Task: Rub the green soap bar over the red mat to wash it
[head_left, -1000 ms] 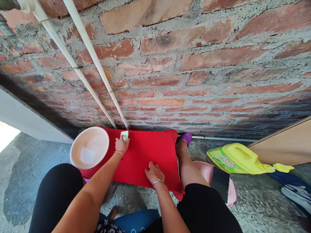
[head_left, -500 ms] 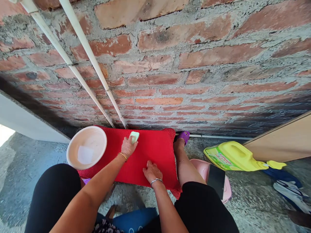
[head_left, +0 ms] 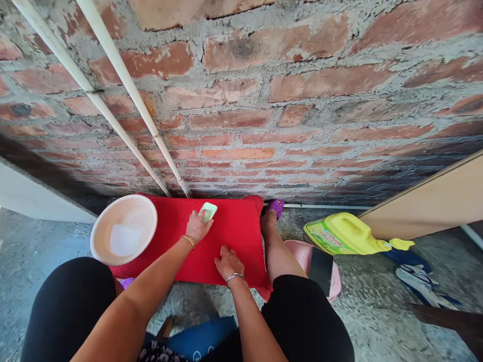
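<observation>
My left hand [head_left: 198,227], with two thin gold bangles at the wrist, is closed round a pale green soap bar [head_left: 209,211]. The bar rests against a red cloth [head_left: 226,221] laid over a low, bench-like support that is mostly hidden. Nearer to me, my right hand [head_left: 229,263] presses its fingertips on the same cloth; its thumb is apart and nothing shows in it. A silver bangle circles that wrist. On the cloth's left end stands a pale pink basin [head_left: 148,226], with a whitish rectangular patch visible inside.
A brick wall [head_left: 230,119] with two white pipes [head_left: 130,90] rises behind the cloth. To the right lie a yellow detergent jug [head_left: 347,234], a pink tub [head_left: 335,281] with a dark flat object [head_left: 320,269] on it, and white-and-blue shoes [head_left: 418,284]. My legs flank the cloth.
The view has shifted slightly to the right. Against the cloth, my left hand and the soap bar have slid a little rightward. My right hand stays at about the same spot on the cloth.
</observation>
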The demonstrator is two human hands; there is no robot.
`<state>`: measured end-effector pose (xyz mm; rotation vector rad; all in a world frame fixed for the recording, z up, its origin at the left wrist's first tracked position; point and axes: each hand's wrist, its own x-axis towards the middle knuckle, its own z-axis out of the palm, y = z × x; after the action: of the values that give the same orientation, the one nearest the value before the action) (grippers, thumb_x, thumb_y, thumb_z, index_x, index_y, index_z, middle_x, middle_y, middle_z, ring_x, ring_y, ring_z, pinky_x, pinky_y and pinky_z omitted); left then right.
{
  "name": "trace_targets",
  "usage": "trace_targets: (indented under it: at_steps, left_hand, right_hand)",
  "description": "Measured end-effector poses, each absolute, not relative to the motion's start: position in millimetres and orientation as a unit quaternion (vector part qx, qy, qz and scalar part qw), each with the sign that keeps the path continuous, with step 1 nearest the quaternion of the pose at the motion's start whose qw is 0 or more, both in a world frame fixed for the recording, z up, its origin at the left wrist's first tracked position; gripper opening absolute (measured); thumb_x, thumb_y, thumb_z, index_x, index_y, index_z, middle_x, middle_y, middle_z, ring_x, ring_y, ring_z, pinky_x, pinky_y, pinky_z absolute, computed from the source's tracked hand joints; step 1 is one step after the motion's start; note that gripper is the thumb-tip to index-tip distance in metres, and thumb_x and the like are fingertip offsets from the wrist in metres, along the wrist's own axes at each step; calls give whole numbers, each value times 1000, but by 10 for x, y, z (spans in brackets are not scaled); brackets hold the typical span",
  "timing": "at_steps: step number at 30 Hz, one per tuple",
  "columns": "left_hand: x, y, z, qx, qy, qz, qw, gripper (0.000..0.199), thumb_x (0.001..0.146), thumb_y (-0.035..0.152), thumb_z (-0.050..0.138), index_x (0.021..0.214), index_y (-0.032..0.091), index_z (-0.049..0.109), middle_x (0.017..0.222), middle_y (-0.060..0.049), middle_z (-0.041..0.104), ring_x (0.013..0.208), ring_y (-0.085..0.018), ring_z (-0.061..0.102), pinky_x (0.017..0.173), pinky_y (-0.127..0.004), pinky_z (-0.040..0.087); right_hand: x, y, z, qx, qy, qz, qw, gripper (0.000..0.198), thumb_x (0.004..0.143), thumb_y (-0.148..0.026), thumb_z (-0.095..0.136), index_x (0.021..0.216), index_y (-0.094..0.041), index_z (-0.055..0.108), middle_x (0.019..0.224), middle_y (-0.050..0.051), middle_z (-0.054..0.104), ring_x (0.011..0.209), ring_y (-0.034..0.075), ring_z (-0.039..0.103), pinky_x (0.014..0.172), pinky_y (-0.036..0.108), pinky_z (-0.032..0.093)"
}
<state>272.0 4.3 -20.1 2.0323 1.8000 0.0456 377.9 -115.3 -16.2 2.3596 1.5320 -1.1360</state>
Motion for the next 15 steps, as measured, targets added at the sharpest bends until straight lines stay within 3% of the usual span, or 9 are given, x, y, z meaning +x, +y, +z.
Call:
trace_targets:
  at_steps: [7, 15]
  left_hand:
    - [2597, 405, -161, 582, 796, 27, 162, 57, 85, 53, 47, 130, 18, 45, 113, -17, 53, 99, -29, 60, 83, -39, 46]
    - [2828, 20, -163, 755, 597, 1, 271, 45, 83, 41, 55, 125, 27, 50, 115, -5, 60, 108, -20, 54, 97, -31, 41]
  right_hand:
    - [3781, -1167, -176, 783, 495, -374, 39, 31, 82, -27, 50, 112, -22, 56, 110, 12, 59, 100, 24, 63, 79, 34, 47]
    - [3781, -1188, -212, 788, 491, -370, 40, 34, 81, -29, 51, 114, -22, 55, 113, 13, 58, 100, 25, 63, 79, 35, 48]
